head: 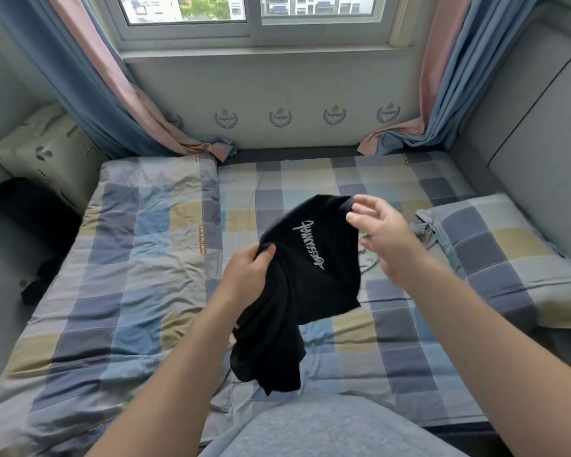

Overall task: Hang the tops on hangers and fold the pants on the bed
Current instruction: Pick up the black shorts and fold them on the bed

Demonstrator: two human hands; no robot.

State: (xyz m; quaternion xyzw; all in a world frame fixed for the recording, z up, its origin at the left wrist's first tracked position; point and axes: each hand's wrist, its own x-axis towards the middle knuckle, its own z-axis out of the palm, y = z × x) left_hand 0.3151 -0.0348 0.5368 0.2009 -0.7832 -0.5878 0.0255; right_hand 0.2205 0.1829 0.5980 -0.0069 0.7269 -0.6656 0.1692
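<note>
One black top (pixel 310 258) above the bed (pixel 145 258), left hand (pixel 248 272) tight around it, right hand (pixel 383 232) slack-fingered at its edge.

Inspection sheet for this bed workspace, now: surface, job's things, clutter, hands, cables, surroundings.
Surface: bed in a checked sheet; folded checked quilt over its left half.
Job's things: black top with white script, held up above the bed, not on a hanger; no hanger clearly seen.
Clutter: dark clothes at the bed's left edge; checked pillow on the right; cream pillow far left.
Hands: left hand grips the top's bunched fabric; right hand open, fingertips at the collar.
Cables: nothing seen.
Surroundings: window, blue-pink curtains, grey padded panel on the right.
</note>
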